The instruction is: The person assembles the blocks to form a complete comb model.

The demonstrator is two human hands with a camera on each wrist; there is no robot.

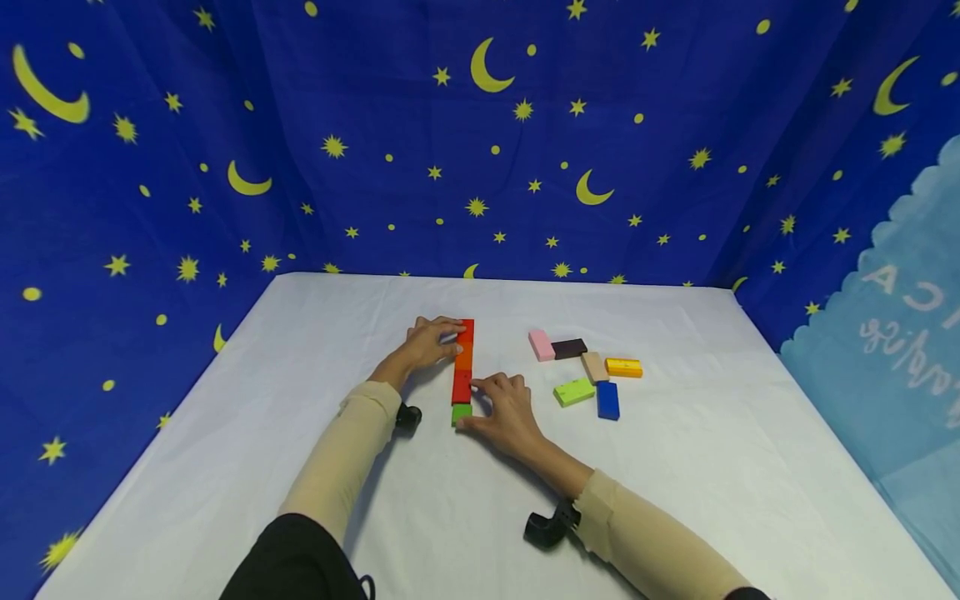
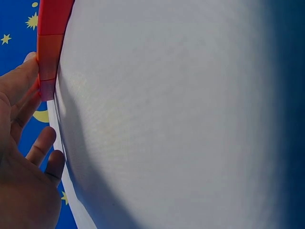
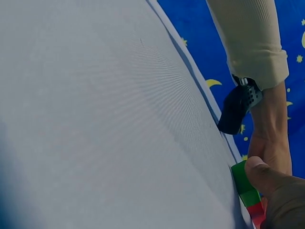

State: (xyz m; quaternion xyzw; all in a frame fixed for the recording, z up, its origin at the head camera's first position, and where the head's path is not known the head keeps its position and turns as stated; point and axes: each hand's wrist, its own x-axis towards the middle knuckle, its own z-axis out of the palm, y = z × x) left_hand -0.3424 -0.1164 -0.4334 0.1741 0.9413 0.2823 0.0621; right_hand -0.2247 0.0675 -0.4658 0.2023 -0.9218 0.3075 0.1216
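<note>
A straight row of blocks runs away from me in the head view: a far red block (image 1: pixel 468 326), an orange block (image 1: pixel 464 357), a nearer red block (image 1: pixel 461 387) and a green block (image 1: pixel 461 414) at the near end. My left hand (image 1: pixel 431 343) lies along the row's left side, fingertips at the far red block and thumb against the orange one. From the right, my right hand (image 1: pixel 510 417) holds the green block, its thumb at the near end and its index fingertip beside the nearer red block. The right wrist view shows that thumb (image 3: pixel 259 171) on the green block.
To the right lies a loose group: a pink block (image 1: pixel 541 345), a dark brown block (image 1: pixel 569 349), a tan block (image 1: pixel 595 367), a yellow block (image 1: pixel 624 367), a lime green block (image 1: pixel 574 392) and a blue block (image 1: pixel 608 401). A white cloth (image 1: pixel 337 317) covers the table, with a starry blue curtain (image 1: pixel 420 125) behind.
</note>
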